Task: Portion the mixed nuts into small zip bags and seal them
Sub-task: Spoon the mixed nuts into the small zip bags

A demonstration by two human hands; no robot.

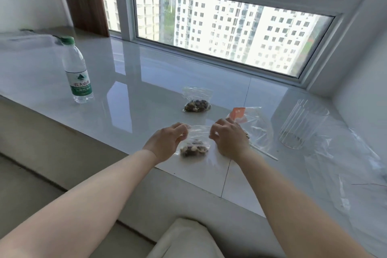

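A small clear zip bag (195, 142) with mixed nuts in its bottom stands on the glossy sill between my hands. My left hand (167, 142) pinches the bag's top left corner. My right hand (228, 140) pinches the top right corner at the zip strip. A second small zip bag of nuts (196, 100) lies farther back, apart from both hands. To the right of my right hand lies a larger clear bag (253, 125) with an orange label, partly hidden by that hand.
A water bottle (76, 71) with a green cap stands at the left. A ribbed clear glass (301, 125) stands at the right, with crumpled clear plastic (343, 165) beyond it. The window frame runs along the back. The sill's front edge is just below my wrists.
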